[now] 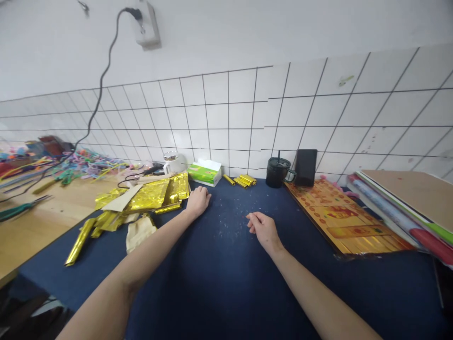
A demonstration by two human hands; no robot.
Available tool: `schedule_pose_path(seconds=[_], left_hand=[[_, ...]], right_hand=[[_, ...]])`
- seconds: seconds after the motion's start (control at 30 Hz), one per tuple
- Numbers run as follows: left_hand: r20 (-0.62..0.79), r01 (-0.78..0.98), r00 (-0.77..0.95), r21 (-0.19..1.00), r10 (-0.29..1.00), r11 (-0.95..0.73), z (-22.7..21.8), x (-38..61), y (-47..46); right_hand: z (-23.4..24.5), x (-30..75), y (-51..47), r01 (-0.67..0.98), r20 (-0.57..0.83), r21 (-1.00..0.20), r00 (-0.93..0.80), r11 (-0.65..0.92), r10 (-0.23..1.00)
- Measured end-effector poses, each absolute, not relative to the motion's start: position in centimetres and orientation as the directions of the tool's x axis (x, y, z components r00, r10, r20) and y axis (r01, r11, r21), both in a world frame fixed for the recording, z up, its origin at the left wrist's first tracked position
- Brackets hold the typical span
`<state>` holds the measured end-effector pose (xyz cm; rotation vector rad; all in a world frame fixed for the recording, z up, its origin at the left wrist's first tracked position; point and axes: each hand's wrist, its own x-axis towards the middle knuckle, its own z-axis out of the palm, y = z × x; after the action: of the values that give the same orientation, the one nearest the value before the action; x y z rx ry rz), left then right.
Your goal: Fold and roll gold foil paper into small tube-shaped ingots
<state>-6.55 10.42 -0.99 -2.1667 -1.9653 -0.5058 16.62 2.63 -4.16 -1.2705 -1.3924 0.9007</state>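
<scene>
My left hand point(198, 200) rests on the dark blue table cover point(219, 274), seen from the back with its fingers curled under. Just left of it lies a heap of gold foil paper point(148, 193), and the hand is close to that heap's right edge. My right hand point(264, 231) is over the middle of the cover, thumb and fingers drawn together. Whatever either hand may hold is hidden. Small pale scraps point(230, 219) are scattered between the two hands.
Rolled gold strips point(246, 180) lie by the tiled wall, right of a green tissue pack point(205, 173). A dark mug point(278, 172) and a phone point(306, 167) stand behind an orange-gold printed stack point(347, 215). Scissors point(24, 208) and pipe cleaners point(92, 165) are at left.
</scene>
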Motion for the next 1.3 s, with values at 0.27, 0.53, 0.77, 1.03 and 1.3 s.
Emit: schedule_pose_path(seconds=[0.27,0.53,0.77,1.03,1.3], left_hand=[[0.476,0.924,-0.383,0.190,0.792,0.332,2.0,-12.5,10.0],[0.384,0.875,-0.473,0.310,0.793,0.372,3.2,-15.2,9.7],[0.505,0.847,-0.301,0.531,0.809,-0.016,6.3,-9.1,8.9],[0.246,-0.088,-0.250,0.957,0.936,-0.275,7.2,0.1,5.6],[0.032,-0.008,-0.191,0.999,0.981,-0.035,-1.2,0.8,2.8]], right_hand=[[-4.0,16.7,2.3,0.256,0.189,-0.952,0.052,0.170,0.981],[-3.8,16.6,2.1,0.261,0.200,-0.948,0.045,0.181,0.979],[-3.7,16.6,2.1,0.195,0.183,-0.966,0.060,0.168,0.981],[-3.7,17.1,2.1,-0.037,0.131,-0.990,0.110,0.136,0.985],[-2.9,19.3,3.2,-0.119,0.080,-0.986,0.293,0.119,0.953]])
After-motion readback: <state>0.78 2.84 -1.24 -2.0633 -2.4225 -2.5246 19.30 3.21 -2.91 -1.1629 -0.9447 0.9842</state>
